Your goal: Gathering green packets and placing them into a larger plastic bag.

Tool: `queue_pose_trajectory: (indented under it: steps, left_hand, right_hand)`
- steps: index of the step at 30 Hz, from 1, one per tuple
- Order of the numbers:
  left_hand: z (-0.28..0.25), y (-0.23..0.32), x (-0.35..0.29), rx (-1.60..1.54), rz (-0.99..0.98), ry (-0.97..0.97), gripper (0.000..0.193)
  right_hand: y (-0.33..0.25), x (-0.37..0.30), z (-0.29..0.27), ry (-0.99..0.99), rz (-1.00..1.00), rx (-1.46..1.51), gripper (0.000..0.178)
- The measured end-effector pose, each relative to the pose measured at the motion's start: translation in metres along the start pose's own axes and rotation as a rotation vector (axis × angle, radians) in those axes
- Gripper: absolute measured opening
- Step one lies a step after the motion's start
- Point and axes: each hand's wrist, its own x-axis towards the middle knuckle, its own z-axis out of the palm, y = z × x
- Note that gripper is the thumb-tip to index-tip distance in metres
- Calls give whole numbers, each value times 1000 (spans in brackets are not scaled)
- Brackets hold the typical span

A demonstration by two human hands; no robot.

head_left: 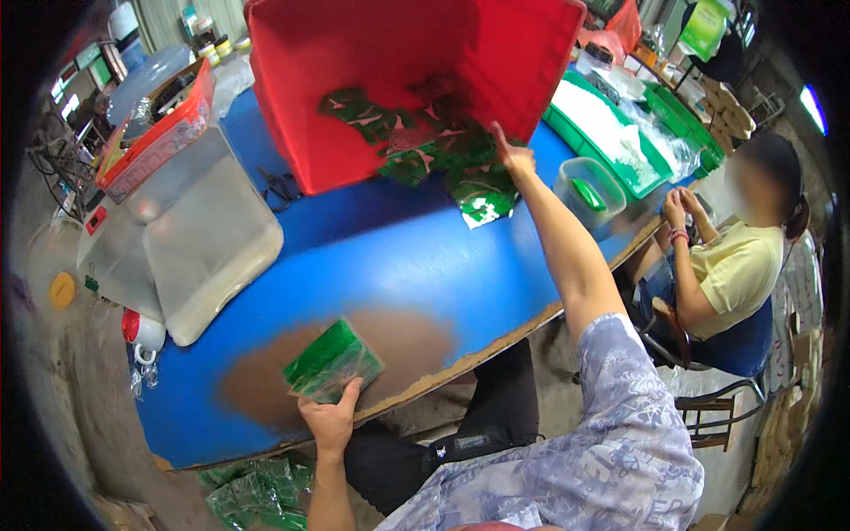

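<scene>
My left hand (332,423) is closed on a flat green packet (333,356) in clear plastic, thumb across its near edge. The packet lies by the table's front edge, over a worn brown patch. My right arm stretches out to a tilted red bin (372,53), its open side facing me. There my right hand (515,161) grips a green packet (478,190) with a white-flecked end, at the bin's lower lip. Its thumb points up; the other fingers are mostly hidden. Several more green packets (412,133) lie inside the bin.
A person (739,257) sits to the right. Near them stand a clear tub (591,196) and a green tray (611,128) of white pieces. On the left are a translucent bin (212,230), scissors (280,188) and a red-and-white mug (144,332). Green packets (261,491) lie below the table.
</scene>
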Motion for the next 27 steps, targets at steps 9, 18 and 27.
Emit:
queue_pose_trajectory:
  steps: [9,18,27]
  left_hand:
    - [-4,-2,-1,-28,46,-41,24]
    - [-5,0,-3,-31,71,-48,25]
    - [-12,0,3,-43,120,-54,31]
  right_hand:
    - [-30,-10,51,-39,-19,-183,144]
    - [12,-36,47,-144,-510,547,89]
    - [-1,-116,-53,-679,-546,498,56]
